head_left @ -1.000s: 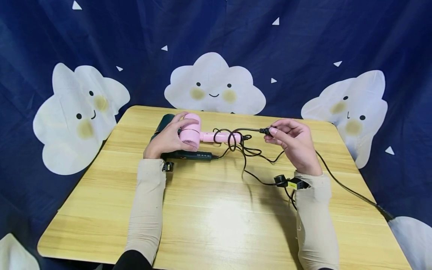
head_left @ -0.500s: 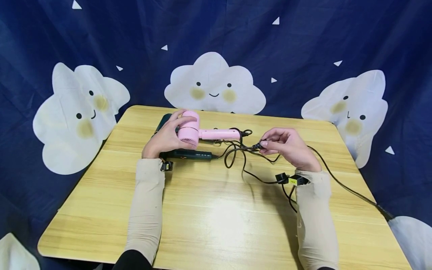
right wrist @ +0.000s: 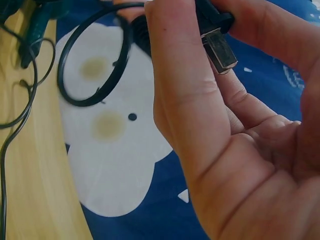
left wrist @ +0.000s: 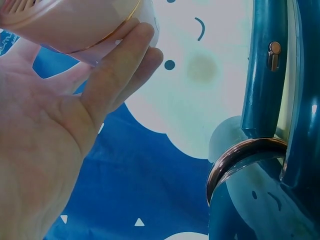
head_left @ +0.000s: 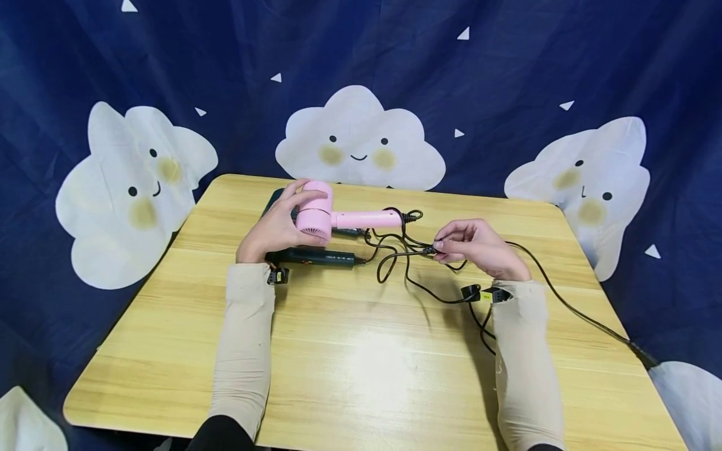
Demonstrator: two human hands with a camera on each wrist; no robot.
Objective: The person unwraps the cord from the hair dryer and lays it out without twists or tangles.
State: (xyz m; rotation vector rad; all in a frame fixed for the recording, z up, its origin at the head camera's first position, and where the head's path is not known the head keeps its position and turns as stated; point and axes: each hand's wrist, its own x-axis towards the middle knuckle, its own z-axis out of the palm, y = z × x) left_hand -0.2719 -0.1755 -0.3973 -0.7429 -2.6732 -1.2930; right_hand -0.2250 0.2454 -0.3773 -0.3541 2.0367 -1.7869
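Observation:
In the head view my left hand grips the head of a pink hair dryer, its handle pointing right. The fingers curl round that head in the left wrist view too. My right hand pinches a black plug between thumb and fingers; its flat metal end shows in the right wrist view. A black cord runs from the plug in loose loops, and one strand crosses the pink handle's end. Behind and below the left hand lies a dark green hair dryer, partly hidden; another dark green handle shows under the pink one.
A wooden table carries everything. Near my right wrist lies a black plug-like block on a cord. Another black cable runs off the right edge. A blue curtain with cloud prints hangs behind.
My right hand has moved left and lower with the plug, and the cord loops have dropped from across the pink handle. The pink hair dryer has risen slightly in my left hand.

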